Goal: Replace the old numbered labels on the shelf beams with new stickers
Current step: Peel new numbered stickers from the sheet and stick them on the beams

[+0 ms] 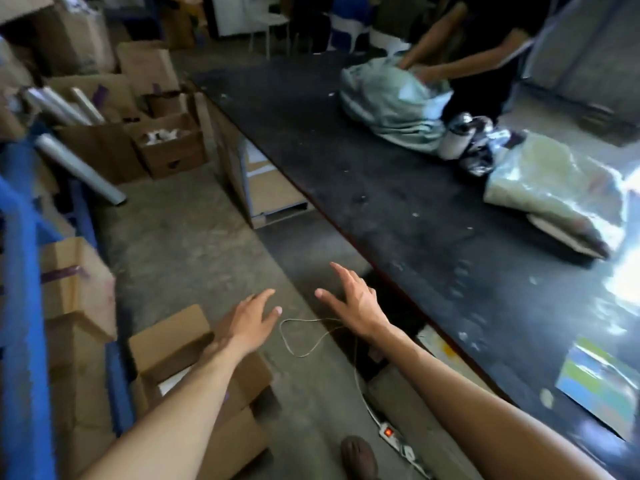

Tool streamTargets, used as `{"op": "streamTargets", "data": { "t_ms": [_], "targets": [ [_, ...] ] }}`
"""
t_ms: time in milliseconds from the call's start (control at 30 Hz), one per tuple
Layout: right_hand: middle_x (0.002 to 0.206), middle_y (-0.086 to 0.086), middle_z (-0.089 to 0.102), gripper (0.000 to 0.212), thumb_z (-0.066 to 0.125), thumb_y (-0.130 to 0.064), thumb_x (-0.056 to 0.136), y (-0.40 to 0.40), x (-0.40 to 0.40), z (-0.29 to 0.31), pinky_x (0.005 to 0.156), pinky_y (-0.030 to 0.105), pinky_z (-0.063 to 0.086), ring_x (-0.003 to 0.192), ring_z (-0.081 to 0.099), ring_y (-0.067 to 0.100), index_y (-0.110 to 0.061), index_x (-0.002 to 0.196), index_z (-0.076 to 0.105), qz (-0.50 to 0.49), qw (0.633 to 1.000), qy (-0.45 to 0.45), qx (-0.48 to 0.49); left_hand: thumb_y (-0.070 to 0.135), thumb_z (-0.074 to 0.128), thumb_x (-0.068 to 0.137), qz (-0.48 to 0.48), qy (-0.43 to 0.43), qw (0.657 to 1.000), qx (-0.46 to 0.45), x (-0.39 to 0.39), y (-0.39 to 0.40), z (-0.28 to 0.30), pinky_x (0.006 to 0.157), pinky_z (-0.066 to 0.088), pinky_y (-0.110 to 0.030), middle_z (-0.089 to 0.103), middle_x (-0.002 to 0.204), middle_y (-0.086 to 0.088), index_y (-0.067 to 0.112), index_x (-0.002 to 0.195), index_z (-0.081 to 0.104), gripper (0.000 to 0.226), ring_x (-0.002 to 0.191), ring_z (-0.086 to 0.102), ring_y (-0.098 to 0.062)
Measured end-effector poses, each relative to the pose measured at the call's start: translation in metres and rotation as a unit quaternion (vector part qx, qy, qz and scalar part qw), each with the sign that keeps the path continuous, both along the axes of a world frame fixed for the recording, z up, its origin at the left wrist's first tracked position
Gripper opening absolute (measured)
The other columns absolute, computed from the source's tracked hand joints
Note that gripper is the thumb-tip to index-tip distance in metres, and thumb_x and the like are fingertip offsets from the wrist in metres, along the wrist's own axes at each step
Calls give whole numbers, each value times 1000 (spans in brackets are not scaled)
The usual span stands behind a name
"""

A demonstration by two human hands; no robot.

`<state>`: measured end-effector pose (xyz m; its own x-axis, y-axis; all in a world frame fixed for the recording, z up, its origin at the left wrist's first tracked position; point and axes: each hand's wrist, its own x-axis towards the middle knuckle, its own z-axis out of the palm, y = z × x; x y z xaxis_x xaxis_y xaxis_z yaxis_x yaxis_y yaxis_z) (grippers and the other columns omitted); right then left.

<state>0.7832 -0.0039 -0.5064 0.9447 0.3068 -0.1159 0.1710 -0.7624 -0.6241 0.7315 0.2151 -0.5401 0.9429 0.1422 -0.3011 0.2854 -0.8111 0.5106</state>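
My left hand (247, 322) and my right hand (355, 301) reach forward over the concrete floor, both empty with fingers spread. A blue shelf frame (24, 306) runs down the left edge, with cardboard boxes (74, 282) stacked on it; no numbered label shows on its beams in this blurred view. A colourful printed sheet (601, 386) lies on the black table (398, 188) at the right; I cannot tell whether it holds stickers.
An open cardboard box (173, 344) sits on the floor under my left arm. A thin cable (311, 336) loops to a power strip (394, 438). Another person (485, 60) handles bags across the table. More boxes and film rolls (83, 168) crowd the far left.
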Motion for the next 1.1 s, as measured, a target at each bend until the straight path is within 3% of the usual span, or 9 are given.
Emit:
{"op": "streamTargets", "data": {
  "t_ms": [133, 400, 600, 700, 933, 1100],
  "targets": [
    [151, 0, 41, 70, 52, -58, 92, -87, 2, 7, 115, 46, 26, 141, 36, 22, -27, 151, 30, -79, 997, -5, 15, 36, 56, 98, -49, -5, 999, -17, 31, -83, 5, 100, 43, -35, 69, 127, -10, 22, 142, 51, 47, 124, 57, -29],
    [141, -3, 51, 65, 51, -59, 92, -276, -2, -10, 110, 45, 32, 132, 45, 19, -30, 148, 34, -246, 969, 8, 22, 36, 59, 93, -178, 7, 983, -34, 81, -284, 7, 95, 52, -39, 73, 116, 1, 29, 137, 55, 45, 111, 66, -27],
    [123, 5, 61, 60, 61, -50, 91, -399, -25, -36, 102, 42, 45, 116, 57, 22, -22, 141, 44, -408, 912, 32, 38, 41, 58, 92, -277, 29, 960, -42, 87, -421, -7, 90, 51, -35, 70, 121, 4, 34, 138, 52, 47, 110, 66, -24],
    [128, 8, 60, 55, 64, -43, 91, -438, -41, -51, 101, 40, 44, 120, 56, 26, -18, 137, 48, -484, 873, 51, 26, 39, 58, 92, -317, 54, 946, -46, 78, -467, -17, 93, 51, -34, 67, 127, 3, 33, 140, 51, 49, 115, 64, -23],
    [133, 13, 48, 63, 63, -43, 90, -490, -78, -87, 99, 48, 45, 126, 46, 33, -14, 141, 41, -605, 785, 131, -12, 33, 57, 96, -412, 91, 906, -38, 62, -545, -47, 112, 43, -38, 45, 155, -2, 22, 152, 37, 60, 140, 45, -21],
    [135, 15, 39, 65, 63, -44, 90, -496, -86, -108, 101, 44, 42, 129, 38, 32, -8, 139, 39, -607, 772, 185, 10, 32, 49, 100, -474, 98, 875, 11, 53, -575, -65, 121, 28, -45, 13, 169, -2, 22, 159, 16, 68, 154, 15, -25]
  ]
}}
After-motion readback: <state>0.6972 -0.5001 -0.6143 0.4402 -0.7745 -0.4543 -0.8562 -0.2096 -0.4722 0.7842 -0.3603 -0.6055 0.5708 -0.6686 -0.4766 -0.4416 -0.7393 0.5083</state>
